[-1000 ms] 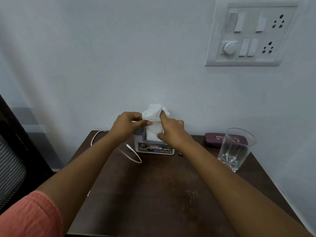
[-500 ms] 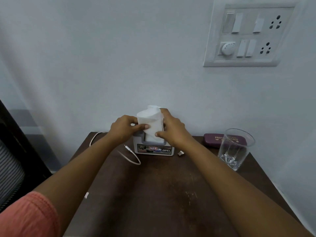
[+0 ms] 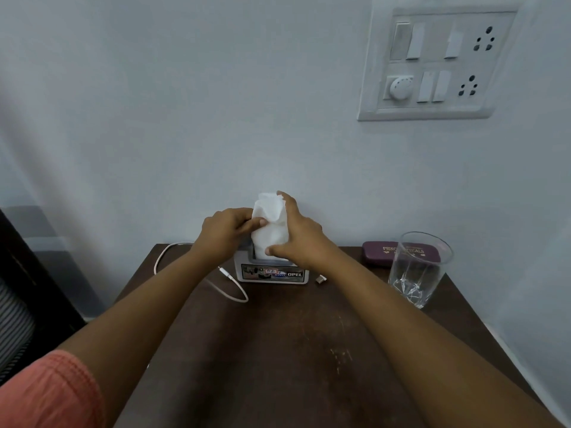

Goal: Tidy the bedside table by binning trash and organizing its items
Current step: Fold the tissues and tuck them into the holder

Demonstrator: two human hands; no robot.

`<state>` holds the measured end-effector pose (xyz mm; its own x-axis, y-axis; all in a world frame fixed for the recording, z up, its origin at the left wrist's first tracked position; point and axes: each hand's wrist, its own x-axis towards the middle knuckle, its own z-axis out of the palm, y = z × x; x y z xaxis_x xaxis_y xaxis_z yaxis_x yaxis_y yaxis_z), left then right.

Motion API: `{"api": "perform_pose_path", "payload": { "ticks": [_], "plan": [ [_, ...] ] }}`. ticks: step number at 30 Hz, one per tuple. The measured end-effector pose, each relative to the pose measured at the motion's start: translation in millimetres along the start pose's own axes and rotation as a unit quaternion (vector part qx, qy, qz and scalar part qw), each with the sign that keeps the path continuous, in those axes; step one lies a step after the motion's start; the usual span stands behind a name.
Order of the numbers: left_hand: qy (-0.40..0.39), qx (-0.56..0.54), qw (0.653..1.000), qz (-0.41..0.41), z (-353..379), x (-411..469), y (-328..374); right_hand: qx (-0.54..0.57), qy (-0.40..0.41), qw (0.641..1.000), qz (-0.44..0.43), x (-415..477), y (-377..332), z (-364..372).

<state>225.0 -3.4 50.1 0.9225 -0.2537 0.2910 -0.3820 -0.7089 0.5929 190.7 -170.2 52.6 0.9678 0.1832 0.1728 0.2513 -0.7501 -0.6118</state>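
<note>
A white tissue bundle stands upright in a small white holder with a sticker reading OPEL, at the back middle of the dark brown bedside table. My left hand pinches the tissue from the left side. My right hand wraps it from the right, index finger along its top and thumb low near the holder's rim. The tissue's lower end is hidden inside the holder.
A white charging cable loops left of the holder. A small metal plug lies right of it. A maroon spectacle case and a clear glass stand at the right back. A switchboard is on the wall.
Both hands have stayed on the tissue, shifting their grip and pressing it lower into the holder. The small plug, hidden a second ago by my right hand, now shows.
</note>
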Motion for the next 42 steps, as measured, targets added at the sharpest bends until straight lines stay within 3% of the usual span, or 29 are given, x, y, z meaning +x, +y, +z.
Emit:
{"api": "perform_pose_path", "payload": {
  "ticks": [9,14,20,31,36,42],
  "plan": [
    [0.036,0.016,0.999,0.012,-8.3,-3.2,-9.1,-0.083,0.038,0.996,-0.022,5.0,8.4,19.4],
    [0.049,0.015,0.999,0.005,-10.7,0.5,-4.3,-0.050,0.034,0.998,0.001,0.0,-0.7,0.8],
    [0.051,0.053,0.997,0.030,-4.7,8.4,3.6,-0.075,0.005,0.997,-0.032,-0.5,-0.3,8.9],
    [0.081,0.067,0.993,0.045,-5.6,6.3,0.8,-0.018,0.047,0.999,-0.014,-2.5,-0.3,-1.3],
    [0.025,0.089,0.995,0.041,-1.9,3.6,2.0,-0.054,0.025,0.998,-0.004,-2.4,1.3,7.6],
    [0.019,0.172,0.984,0.043,1.1,1.9,4.3,-0.101,0.017,0.995,-0.020,3.6,5.9,22.3]
  ]
}}
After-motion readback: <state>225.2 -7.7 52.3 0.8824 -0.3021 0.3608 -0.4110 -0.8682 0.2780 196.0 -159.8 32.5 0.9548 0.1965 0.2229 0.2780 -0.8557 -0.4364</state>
